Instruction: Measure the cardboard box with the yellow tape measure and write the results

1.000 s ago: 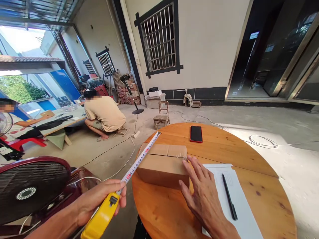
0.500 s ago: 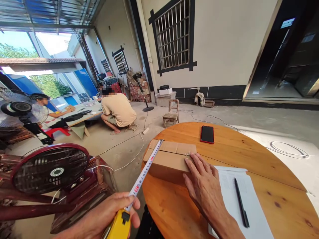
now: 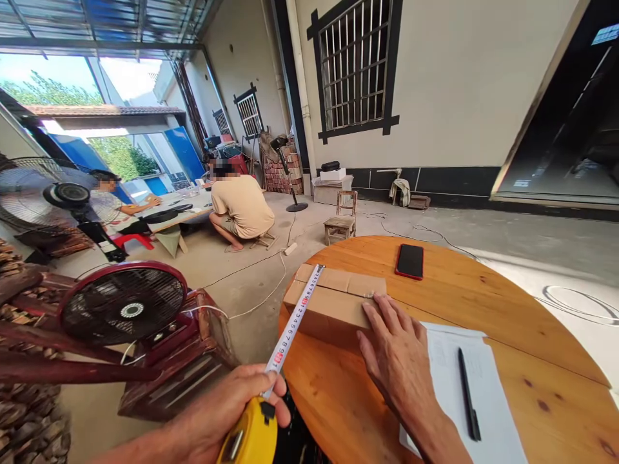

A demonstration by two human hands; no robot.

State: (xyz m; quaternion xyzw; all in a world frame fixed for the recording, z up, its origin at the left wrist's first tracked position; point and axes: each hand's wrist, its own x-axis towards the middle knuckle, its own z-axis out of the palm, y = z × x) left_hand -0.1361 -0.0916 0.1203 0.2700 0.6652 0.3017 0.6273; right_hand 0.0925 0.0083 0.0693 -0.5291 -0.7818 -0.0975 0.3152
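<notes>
The left hand (image 3: 239,396), at bottom centre, is closing firmly around one yellow tape measure (image 3: 251,433), its thumb pressing on the drawn-out blade (image 3: 293,327). The right hand (image 3: 400,351) is spreading loosely and gripping nothing, its fingertips resting on the near right corner of one cardboard box (image 3: 333,310). The box is sitting at the tabletop's (image 3: 488,293) left side, mid-frame; the blade is crossing above its left part, and the right hand is hiding its right end.

Right of that hand, one black pen (image 3: 468,396) is lying on white paper (image 3: 493,412), whose left edge the hand is covering. One red-edged smartphone (image 3: 409,261) is lying beyond the box.

Past the tabletop, one small wooden chair (image 3: 341,224) is standing at centre. Three fans are showing: one red-rimmed fan (image 3: 128,303) at left, one pedestal fan (image 3: 68,194) at the left edge, partly blocking one of two people, and one black stand fan (image 3: 286,171) by stacked bricks (image 3: 271,173). The nearer person (image 3: 242,207) is sitting low at upper left.
</notes>
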